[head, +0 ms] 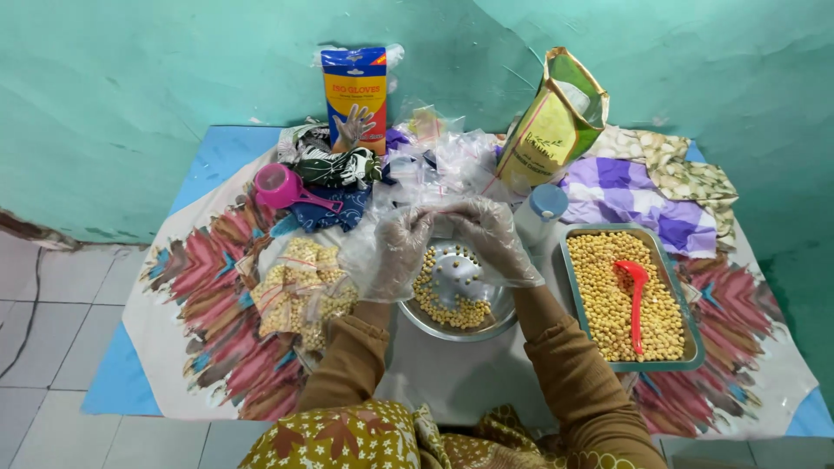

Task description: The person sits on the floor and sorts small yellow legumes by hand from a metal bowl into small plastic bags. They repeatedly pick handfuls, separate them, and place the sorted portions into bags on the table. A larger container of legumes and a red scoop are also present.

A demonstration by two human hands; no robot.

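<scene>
Both hands wear thin clear plastic gloves and meet at the centre of the patterned cloth-covered table [200,287]. The left hand [398,252] and the right hand [493,239] each pinch the top edge of a small clear plastic bag [439,227], fingers closed on it and holding it above the round steel bowl [456,300]. Pale yellow soybeans lie in a ring around the bowl's raised middle.

At three o'clock from the bowl, just beside it, sits a rectangular metal tray [691,334] heaped with the same beans, with a red plastic scoop [635,300] lying on them. At nine o'clock lies a pile of filled, sealed clear bean packets [300,295]. At ten o'clock lies a pink plastic cup with a handle [282,187] on dark cloth. At twelve o'clock lies a heap of empty clear bags [434,161], behind it a blue and yellow glove packet [354,91] against the green wall. At one o'clock stands an open green and yellow paper sack [552,126], with a white bottle with a blue cap [543,213] below it and a purple checked cloth [625,195] to the right.
</scene>
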